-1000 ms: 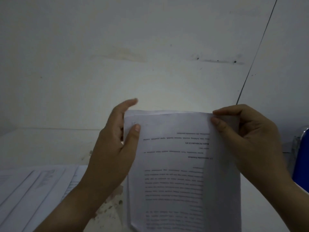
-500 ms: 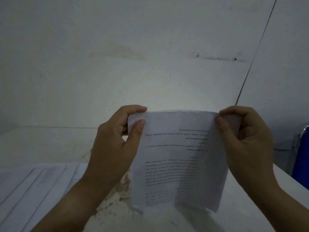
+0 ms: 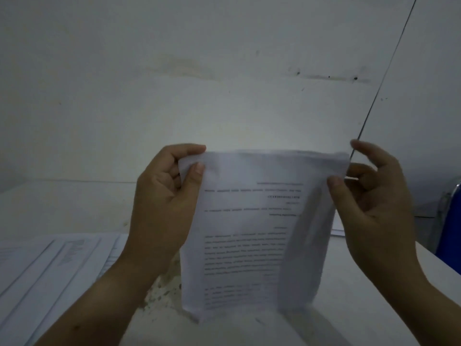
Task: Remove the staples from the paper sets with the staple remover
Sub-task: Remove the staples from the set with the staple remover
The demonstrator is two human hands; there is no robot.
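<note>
Left hand [image 3: 162, 203] pinches the paper set [image 3: 249, 233] by a top corner, upright between my 2 hands. Right hand [image 3: 374, 201] has loosened, fingers spread, thumb on the other corner; whether it grips I cannot tell. Set sits lower now, probably headed for the surface [image 3: 361, 308].

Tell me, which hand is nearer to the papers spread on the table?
Left. The left hand holds the paper set at its top left corner, beside the spread papers; the right hand holds the opposite corner, farther off.
</note>
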